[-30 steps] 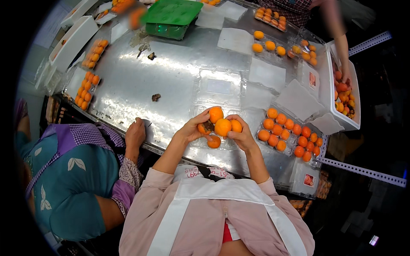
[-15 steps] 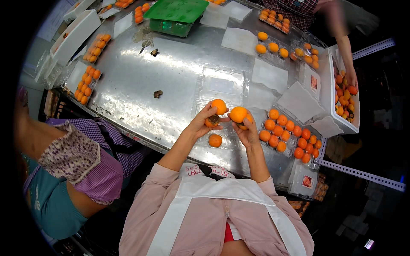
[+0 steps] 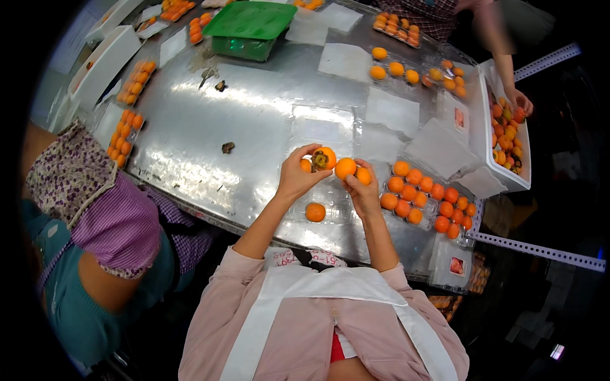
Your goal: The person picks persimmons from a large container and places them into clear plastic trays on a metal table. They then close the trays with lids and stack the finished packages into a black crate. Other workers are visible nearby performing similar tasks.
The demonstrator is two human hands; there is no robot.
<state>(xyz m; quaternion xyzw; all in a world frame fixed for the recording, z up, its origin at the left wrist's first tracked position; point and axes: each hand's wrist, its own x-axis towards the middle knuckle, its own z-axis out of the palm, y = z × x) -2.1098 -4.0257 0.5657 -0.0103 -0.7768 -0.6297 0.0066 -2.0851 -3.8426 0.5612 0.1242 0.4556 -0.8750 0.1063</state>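
Both hands (image 3: 295,180) (image 3: 364,198) grip persimmons (image 3: 345,168) with their fingers (image 3: 302,151) near a pale, unreadable label (image 3: 321,129).

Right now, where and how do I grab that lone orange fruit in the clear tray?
I'd probably cup the lone fruit around its round sides, coming from above: its top is uncovered, and no other fruit touches it in the tray.

Worn on the person's head, the left of two side-by-side wide fisheye cameras looks steeply down, close above the pale pink cloth jacket (image 3: 298,324) at six o'clock, and takes in the broad, silvery metal table (image 3: 184,133) toward twelve o'clock.
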